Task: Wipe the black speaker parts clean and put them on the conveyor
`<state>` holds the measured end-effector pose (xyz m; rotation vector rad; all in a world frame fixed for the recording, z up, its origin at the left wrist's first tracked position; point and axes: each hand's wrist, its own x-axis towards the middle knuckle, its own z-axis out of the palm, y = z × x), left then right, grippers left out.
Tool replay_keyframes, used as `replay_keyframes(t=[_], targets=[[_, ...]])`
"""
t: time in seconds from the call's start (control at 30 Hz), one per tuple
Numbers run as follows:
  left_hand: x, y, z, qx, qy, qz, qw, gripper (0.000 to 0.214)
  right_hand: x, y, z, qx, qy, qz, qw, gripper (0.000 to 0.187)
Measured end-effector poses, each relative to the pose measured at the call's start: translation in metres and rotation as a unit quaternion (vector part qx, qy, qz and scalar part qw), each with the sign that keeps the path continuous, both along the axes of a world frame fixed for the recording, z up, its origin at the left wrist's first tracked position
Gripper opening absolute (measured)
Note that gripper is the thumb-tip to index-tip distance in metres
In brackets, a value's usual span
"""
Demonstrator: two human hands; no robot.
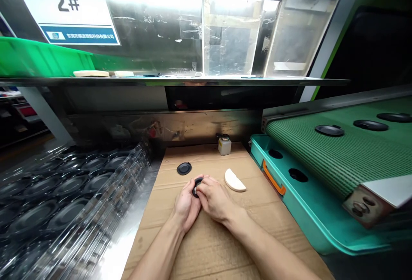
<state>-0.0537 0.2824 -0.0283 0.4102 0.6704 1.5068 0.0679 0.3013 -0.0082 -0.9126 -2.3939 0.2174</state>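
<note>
My left hand [186,205] is closed around a round black plastic part [198,181], holding it tilted above the cardboard. My right hand [215,198] presses against the same part with its fingers pinched. A small pale bit shows at those fingertips, too little to name. Just beyond my hands, a black disc with a small tab [184,168] lies flat on the cardboard sheet [206,245]. To the right of my right hand rests a white half-round pad [234,180].
A small square bottle [224,146] stands at the cardboard's back edge. Stacked clear trays [106,211] of black discs fill the left. On the right, a teal bin [317,224] sits beneath a green conveyor belt [309,147] carrying black discs [329,130]. A metal shelf [206,82] spans above.
</note>
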Motion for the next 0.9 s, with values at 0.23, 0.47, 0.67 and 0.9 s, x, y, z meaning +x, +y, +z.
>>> replay_keyframes(t=[0.23, 0.47, 0.67, 0.9], targets=[[0.003, -0.001, 0.005, -0.011, 0.037, -0.015, 0.999, 0.020, 0.002, 0.001, 0.001, 0.007, -0.021, -0.106, 0.994, 0.022], [-0.006, 0.003, 0.005, -0.032, 0.000, -0.020, 0.999, 0.023, 0.019, 0.005, 0.004, -0.020, -0.059, -0.126, 0.990, 0.024], [-0.026, 0.003, 0.013, -0.056, -0.086, 0.011, 0.995, 0.028, 0.044, 0.013, 0.010, -0.103, -0.019, -0.105, 0.989, 0.025], [-0.029, 0.001, 0.012, -0.056, -0.135, -0.022, 0.989, 0.029, 0.062, 0.018, 0.011, -0.043, -0.071, -0.294, 0.952, 0.030]])
